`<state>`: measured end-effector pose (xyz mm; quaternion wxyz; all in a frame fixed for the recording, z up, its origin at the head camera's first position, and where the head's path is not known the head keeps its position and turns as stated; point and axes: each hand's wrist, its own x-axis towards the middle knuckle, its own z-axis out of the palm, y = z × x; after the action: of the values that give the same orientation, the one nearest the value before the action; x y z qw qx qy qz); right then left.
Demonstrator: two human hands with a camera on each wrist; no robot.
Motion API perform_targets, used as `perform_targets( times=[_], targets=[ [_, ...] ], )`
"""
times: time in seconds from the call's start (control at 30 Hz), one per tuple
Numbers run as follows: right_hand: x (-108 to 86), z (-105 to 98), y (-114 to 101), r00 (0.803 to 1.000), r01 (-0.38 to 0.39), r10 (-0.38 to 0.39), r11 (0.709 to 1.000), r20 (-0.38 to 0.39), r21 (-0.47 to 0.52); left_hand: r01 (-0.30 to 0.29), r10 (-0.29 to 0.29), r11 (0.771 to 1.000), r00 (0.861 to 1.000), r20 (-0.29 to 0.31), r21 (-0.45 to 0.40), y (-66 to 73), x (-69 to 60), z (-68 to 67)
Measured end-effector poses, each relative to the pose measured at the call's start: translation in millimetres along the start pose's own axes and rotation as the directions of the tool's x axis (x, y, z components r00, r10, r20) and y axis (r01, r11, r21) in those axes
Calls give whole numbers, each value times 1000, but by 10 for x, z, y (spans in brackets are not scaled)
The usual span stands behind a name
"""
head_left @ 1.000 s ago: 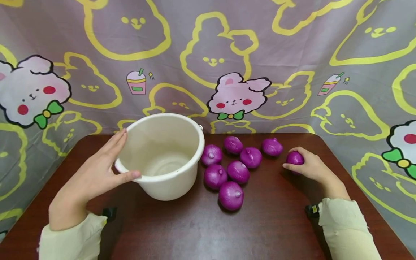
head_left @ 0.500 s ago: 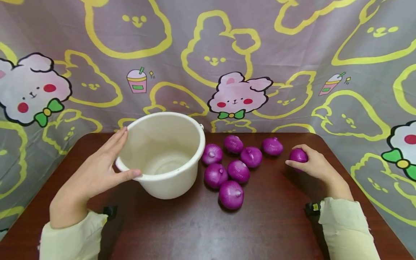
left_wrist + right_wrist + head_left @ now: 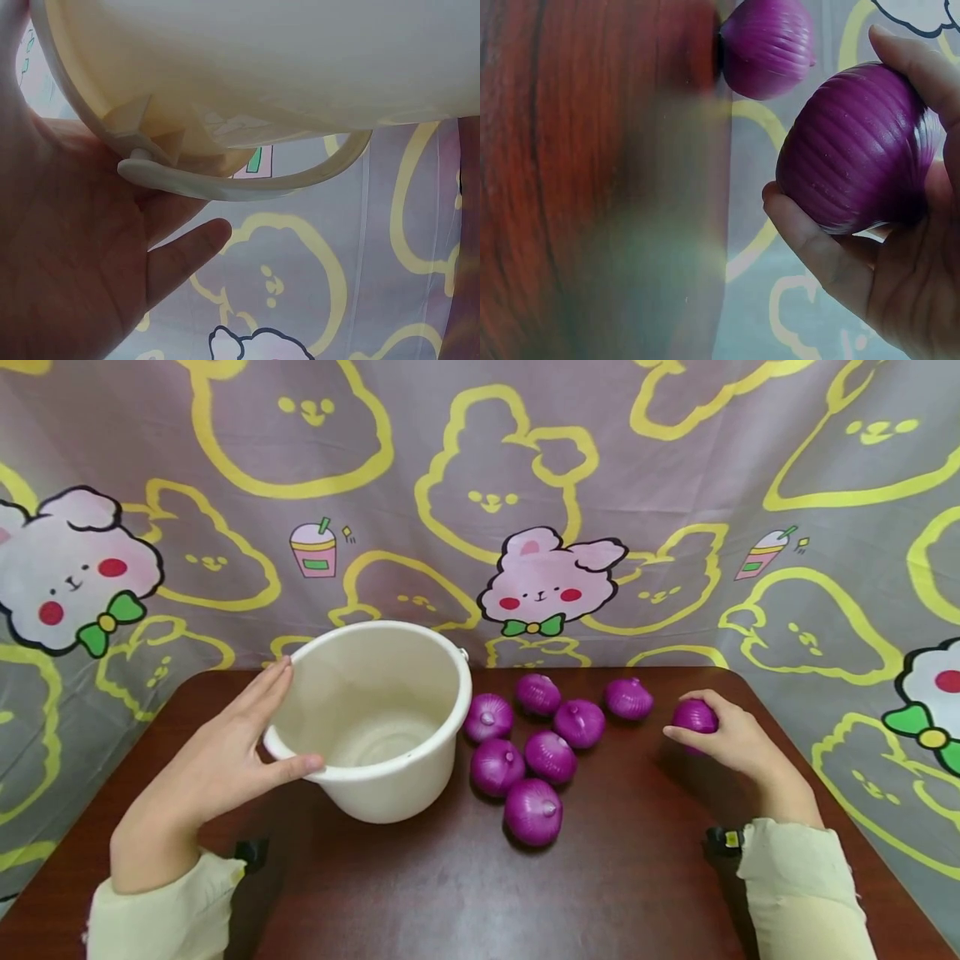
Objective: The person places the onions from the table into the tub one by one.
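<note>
A white bucket [image 3: 390,793] stands upright on the table. My left hand [image 3: 213,764] rests on its left rim, fingers and thumb spread along the edge. In the left wrist view, that hand [image 3: 75,232] lies against the bucket's outside, by the end of its handle [image 3: 247,189], with one finger stretched out straight. At the right, my right hand [image 3: 738,743] grips a red onion [image 3: 695,717]. The right wrist view shows this onion [image 3: 859,150] between the thumb and fingers, apart from the tabletop. Several more red onions [image 3: 533,812] sit between the bucket and my right hand.
A lone red onion [image 3: 628,699] sits near the back edge, left of my right hand. The dark brown table [image 3: 480,902] has rounded back corners. Behind it hangs a patterned cloth [image 3: 420,443] with cartoon animals. Bare tabletop lies in front of the bucket and onions.
My right hand has shifted slightly right and up in the head view, with the red onion in its grip. My left hand, the bucket and the other onions have stayed put.
</note>
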<state>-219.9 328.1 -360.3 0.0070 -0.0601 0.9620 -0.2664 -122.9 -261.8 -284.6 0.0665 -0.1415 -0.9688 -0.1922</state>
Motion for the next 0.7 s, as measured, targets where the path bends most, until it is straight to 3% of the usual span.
perform_targets(
  times=[0.37,0.7],
  targets=[
    [-100,-48,-42,1000,-19,19,999,-14,28,-4,4,1000,1000,-11,-12,14,-24,34],
    [-98,-74,-107,998,20,-17,999,-59,43,4,-4,1000,1000,-17,-17,32,-19,10]
  ],
)
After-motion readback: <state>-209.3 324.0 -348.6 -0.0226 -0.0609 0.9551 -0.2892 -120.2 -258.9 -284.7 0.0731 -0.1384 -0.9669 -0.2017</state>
